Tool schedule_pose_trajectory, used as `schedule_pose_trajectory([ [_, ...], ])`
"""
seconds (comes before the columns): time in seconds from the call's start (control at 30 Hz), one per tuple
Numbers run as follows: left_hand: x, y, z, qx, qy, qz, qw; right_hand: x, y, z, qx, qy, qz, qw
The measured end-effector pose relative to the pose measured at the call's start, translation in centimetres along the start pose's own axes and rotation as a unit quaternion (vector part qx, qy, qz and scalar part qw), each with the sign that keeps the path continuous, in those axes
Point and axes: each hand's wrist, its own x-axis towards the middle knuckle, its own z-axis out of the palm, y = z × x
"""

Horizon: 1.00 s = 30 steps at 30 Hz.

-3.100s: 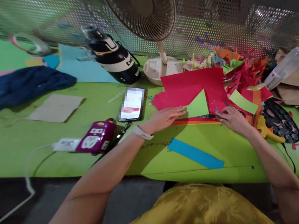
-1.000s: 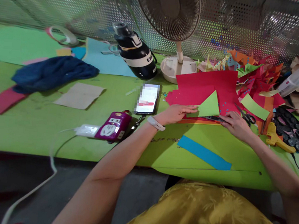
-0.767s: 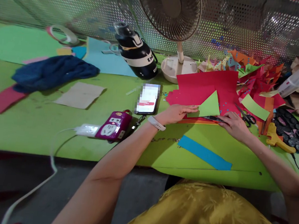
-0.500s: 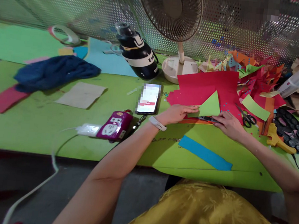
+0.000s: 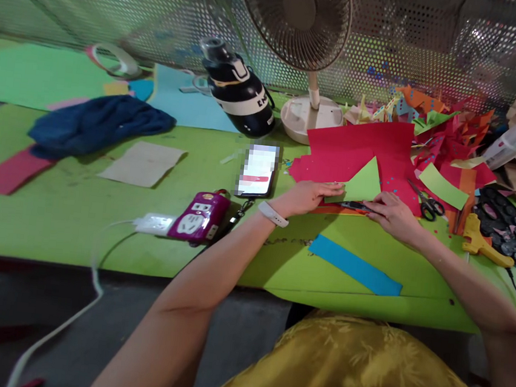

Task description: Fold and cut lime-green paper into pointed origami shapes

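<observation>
My left hand (image 5: 315,196) lies with its fingers stretched out flat on the left part of a light green paper sheet (image 5: 364,180), pressing it down. My right hand (image 5: 393,214) is closed around a slim dark tool (image 5: 352,205) that looks like a utility knife. The tool lies nearly level along the sheet's near edge and points left toward my left hand. Just in front of it, orange paper (image 5: 336,210) shows. Large red paper (image 5: 358,145) spreads behind and under the green sheet. My right fingers hide the tool's right end.
A blue paper strip (image 5: 355,265) lies near the table edge. Scissors (image 5: 430,207), a yellow glue gun (image 5: 485,243) and a black tray (image 5: 508,227) are at right. Phone (image 5: 259,170), purple power socket (image 5: 201,215), bottle (image 5: 242,98) and fan (image 5: 311,116) stand or lie to the left and behind.
My right hand and the dark tool have shifted very slightly to the left against the green sheet. My left hand stays in place; the whole view has moved a little.
</observation>
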Motion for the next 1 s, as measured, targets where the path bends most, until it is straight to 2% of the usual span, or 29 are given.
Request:
schedule_pose_trajectory([
  [0.27,-0.1,-0.4,0.2,-0.024,0.012,0.01,1.0,-0.1,-0.1,0.0,0.021,0.0,0.002,1.0],
  [0.4,-0.1,-0.6,0.2,-0.035,0.008,0.007,0.999,-0.2,0.3,0.0,0.043,-0.019,-0.018,0.999],
  [0.53,-0.1,-0.5,0.7,-0.032,0.02,0.004,0.999,-0.7,0.2,-1.1,0.068,-0.045,-0.051,0.995],
  [0.6,-0.1,-0.3,1.0,-0.025,0.051,0.007,0.998,-1.3,-0.3,-1.8,0.089,-0.063,-0.075,0.991],
  [0.7,0.0,0.0,1.3,-0.001,0.14,-0.009,0.99,-2.2,-1.1,-2.7,0.111,-0.107,-0.094,0.984],
  [0.77,0.1,-0.1,1.5,0.02,0.195,-0.041,0.98,-2.4,-1.3,-2.9,0.11,-0.115,-0.082,0.984],
  [0.87,0.6,-0.8,1.8,0.024,0.226,-0.077,0.971,-1.9,-0.3,-2.8,0.098,-0.049,-0.014,0.994],
  [1.0,1.0,-1.6,2.0,-0.039,0.226,-0.062,0.971,0.6,2.1,-2.5,0.072,0.057,0.086,0.992],
])
